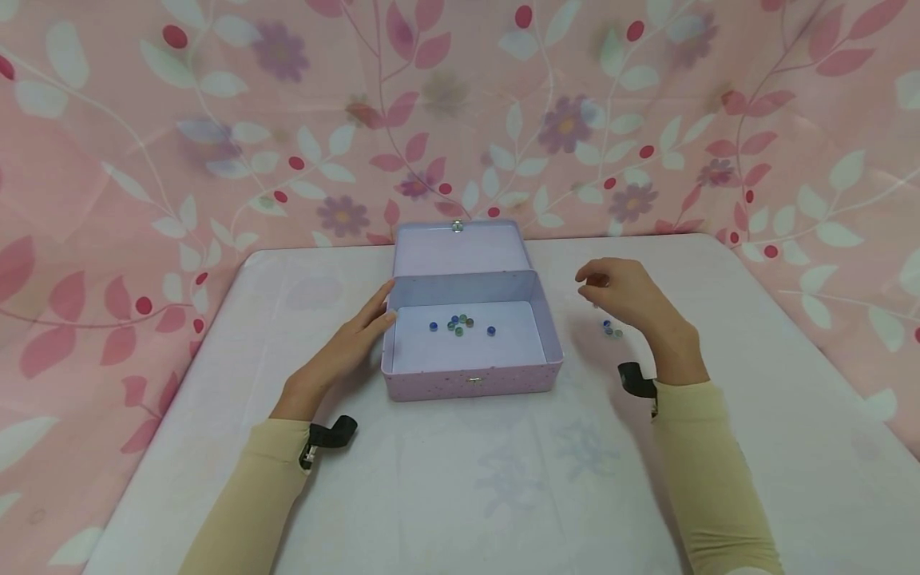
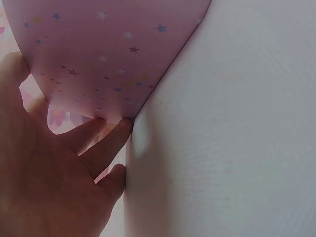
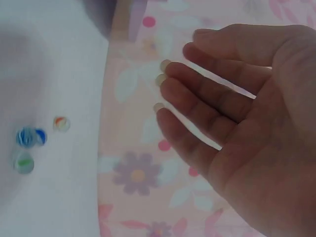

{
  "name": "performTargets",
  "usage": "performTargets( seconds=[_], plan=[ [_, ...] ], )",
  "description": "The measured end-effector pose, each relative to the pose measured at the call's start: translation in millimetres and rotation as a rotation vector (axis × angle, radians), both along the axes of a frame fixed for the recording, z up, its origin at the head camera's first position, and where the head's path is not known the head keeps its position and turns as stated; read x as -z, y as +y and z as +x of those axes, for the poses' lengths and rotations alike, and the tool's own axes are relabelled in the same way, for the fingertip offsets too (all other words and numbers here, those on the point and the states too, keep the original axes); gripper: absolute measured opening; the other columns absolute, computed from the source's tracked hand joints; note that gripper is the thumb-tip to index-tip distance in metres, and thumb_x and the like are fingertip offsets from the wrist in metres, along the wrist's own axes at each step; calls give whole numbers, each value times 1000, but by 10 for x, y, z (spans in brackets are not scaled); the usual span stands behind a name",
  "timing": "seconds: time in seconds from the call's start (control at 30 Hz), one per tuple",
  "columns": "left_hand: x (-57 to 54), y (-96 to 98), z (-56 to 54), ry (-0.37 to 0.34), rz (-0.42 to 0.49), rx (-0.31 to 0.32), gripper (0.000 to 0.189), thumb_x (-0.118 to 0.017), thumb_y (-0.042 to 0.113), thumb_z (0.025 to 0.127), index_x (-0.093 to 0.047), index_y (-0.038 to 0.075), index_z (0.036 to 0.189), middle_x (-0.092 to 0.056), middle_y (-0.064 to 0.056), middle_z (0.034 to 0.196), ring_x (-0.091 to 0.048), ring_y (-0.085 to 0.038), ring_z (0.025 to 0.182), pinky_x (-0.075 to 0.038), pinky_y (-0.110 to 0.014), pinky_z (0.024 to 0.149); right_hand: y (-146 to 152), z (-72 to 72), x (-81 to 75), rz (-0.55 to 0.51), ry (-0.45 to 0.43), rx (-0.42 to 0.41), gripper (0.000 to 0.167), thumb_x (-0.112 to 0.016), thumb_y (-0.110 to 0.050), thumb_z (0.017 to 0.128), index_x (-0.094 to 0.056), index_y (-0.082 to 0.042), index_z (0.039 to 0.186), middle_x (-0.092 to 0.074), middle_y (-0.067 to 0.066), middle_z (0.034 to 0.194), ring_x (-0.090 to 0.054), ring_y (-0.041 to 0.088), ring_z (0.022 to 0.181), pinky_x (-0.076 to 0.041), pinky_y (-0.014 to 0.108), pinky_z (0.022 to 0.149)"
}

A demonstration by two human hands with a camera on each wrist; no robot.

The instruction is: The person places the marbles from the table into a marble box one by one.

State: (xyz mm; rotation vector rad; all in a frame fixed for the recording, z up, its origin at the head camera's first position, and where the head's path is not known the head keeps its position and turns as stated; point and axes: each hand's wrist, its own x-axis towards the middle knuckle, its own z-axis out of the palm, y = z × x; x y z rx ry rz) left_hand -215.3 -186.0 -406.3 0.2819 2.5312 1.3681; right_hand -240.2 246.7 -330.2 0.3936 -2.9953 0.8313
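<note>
An uncurled left hand rests against the left side of a lilac tin box. In the left wrist view its fingers touch the pink, star-printed outside of the box. Several glass marbles lie on the box floor. Right of the box, the right hand hovers above the table near several more marbles. Blue-swirled, green and orange ones show in the right wrist view. Thumb and index fingertip are close together, the other fingers loosely bent, and nothing shows between them.
The box lid stands raised at the back, with a metal clasp on its edge. A white cloth covers the table. Behind it hangs a pink floral curtain. Each wrist wears a small black camera.
</note>
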Motion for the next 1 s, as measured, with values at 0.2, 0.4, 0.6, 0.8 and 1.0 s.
performTargets(
  seconds=[0.2, 0.4, 0.6, 0.8, 1.0],
  plan=[
    [1, 1, 2, 0, -10, -8, 59, -38, 65, 99, -7, 63, 149, -21, -2, 166, -18, -26, 155, -13, -66, 120, 239, -23, 55, 85, -113, 30, 28, -60, -19, 93, -67, -4, 116, -68, 17, 102, -62, 29, 93, -50, 44, 81],
    [10, -6, 15, -3, -16, -19, 58, -38, 66, 99, -7, 65, 148, -21, -4, 166, -18, -27, 155, -13, -67, 119, 423, -27, 123, 183, -254, 62, 34, -61, -21, 92, -66, -1, 119, -61, 24, 113, -56, 36, 99, -50, 51, 83],
    [-9, -3, 32, -3, -13, -20, 56, -38, 62, 101, -7, 66, 147, -21, -4, 166, -18, -28, 155, -12, -67, 119, 489, 10, 139, 218, -363, 79, 34, -66, -22, 88, -67, -2, 115, -62, 21, 113, -56, 35, 100, -49, 50, 82],
    [-24, 0, 43, -12, -11, -21, 56, -37, 65, 100, -6, 67, 146, -19, -2, 167, -16, -27, 155, -11, -68, 119, 487, 12, 211, 209, -437, 88, 25, -63, -18, 90, -68, -5, 111, -61, 20, 116, -53, 34, 103, -49, 46, 83],
    [-22, 9, 39, -13, -23, -20, 60, -36, 72, 95, -5, 67, 146, -20, -2, 167, -17, -27, 155, -12, -68, 119, 496, -17, 323, 181, -438, 107, 22, -61, -14, 88, -70, -6, 107, -59, 16, 110, -50, 31, 101, -47, 40, 80]
  ],
)
